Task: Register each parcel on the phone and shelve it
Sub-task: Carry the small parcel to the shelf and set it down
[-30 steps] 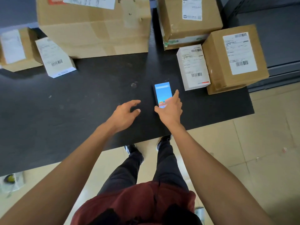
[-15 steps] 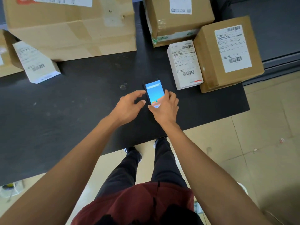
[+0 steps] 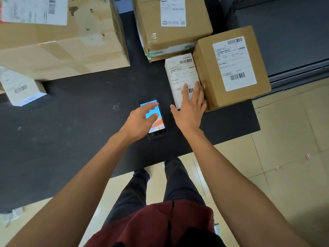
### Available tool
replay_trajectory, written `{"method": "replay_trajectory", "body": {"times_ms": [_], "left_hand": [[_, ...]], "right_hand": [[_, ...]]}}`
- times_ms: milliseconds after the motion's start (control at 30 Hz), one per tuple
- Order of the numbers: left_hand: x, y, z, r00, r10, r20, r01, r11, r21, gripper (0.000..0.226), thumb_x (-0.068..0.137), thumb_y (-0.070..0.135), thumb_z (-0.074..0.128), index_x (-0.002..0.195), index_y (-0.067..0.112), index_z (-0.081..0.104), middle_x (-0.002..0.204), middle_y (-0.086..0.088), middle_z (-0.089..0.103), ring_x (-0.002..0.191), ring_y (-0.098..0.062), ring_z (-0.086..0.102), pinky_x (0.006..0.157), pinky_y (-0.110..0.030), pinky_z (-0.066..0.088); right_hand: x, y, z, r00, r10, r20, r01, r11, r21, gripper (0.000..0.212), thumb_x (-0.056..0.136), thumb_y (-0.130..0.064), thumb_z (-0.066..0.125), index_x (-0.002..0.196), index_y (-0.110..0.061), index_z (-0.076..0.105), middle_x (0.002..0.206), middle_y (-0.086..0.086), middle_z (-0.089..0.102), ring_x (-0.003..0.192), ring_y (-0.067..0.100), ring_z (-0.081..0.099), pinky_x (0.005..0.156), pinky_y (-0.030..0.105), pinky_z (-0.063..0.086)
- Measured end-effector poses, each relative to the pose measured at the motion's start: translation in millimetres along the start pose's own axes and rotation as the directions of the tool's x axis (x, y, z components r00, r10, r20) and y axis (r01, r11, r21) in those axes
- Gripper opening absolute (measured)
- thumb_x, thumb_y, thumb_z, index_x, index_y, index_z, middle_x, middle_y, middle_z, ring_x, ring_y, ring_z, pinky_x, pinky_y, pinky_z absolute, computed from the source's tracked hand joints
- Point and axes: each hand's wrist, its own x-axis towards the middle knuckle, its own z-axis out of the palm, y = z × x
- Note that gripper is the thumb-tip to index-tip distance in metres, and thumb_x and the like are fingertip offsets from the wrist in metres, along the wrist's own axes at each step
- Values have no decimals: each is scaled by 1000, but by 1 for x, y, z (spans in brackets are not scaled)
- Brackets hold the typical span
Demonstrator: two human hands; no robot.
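A black phone (image 3: 158,128) with a lit blue screen lies flat on the dark table (image 3: 71,122). My left hand (image 3: 140,120) hovers over its upper part, fingers spread, covering part of the screen. My right hand (image 3: 191,106) is open, its fingers lying on the lower end of a small white parcel (image 3: 181,73) with barcode labels. That parcel rests against a brown cardboard box (image 3: 231,68) with a white shipping label at the table's right end.
A large cardboard box (image 3: 62,36) stands at the back left, another brown box (image 3: 170,25) at the back middle. A small white-labelled parcel (image 3: 21,88) lies at the far left. Grey shelving (image 3: 293,41) stands to the right, tiled floor (image 3: 284,157) below.
My right hand has left the phone and moved right and forward onto the small white parcel. My left hand has moved over the phone's screen, which now shows a different picture.
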Motion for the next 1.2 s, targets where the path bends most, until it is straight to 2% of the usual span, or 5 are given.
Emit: {"method": "replay_trajectory", "body": {"times_ms": [300,633,733,1000,1200], "left_hand": [[-1,13,8,998,-34,-49,30,997,-77,39,104,26,52,143,32,53,142,9,56,132,-10,50,113,-38,41],[-23,3,-8,997,31,-73,-41,989,-141,37,103,24,54,140,30,58,140,10,58,129,-8,52,94,-18,41],[-34,4,-22,993,94,-78,-104,985,-137,37,103,24,55,139,32,58,138,14,59,126,-6,53,97,-23,40],[-69,26,-59,955,292,-41,-295,947,-129,34,102,22,58,129,41,61,128,24,61,123,2,55,92,-10,41],[-87,80,-54,898,440,31,-433,893,-127,37,101,26,60,131,47,58,122,34,59,118,18,51,100,-14,39]], "right_hand": [[4,6,5,999,-36,3,36,995,89,81,85,-46,75,151,-31,30,168,13,6,149,40,18,115,57,32],[-22,-1,-33,985,-120,-128,134,985,109,71,87,-52,67,149,-31,40,165,8,21,141,32,27,112,49,31],[-41,-14,-50,971,-138,-193,163,979,123,72,86,-53,67,149,-30,40,165,7,22,142,32,27,113,49,31],[-83,-36,-120,886,-157,-437,238,962,138,72,85,-49,70,147,-30,42,163,9,25,142,35,30,112,51,33],[-112,-14,-169,777,-40,-628,222,952,213,74,81,-44,76,147,-28,46,163,7,26,144,39,30,113,56,33]]}}
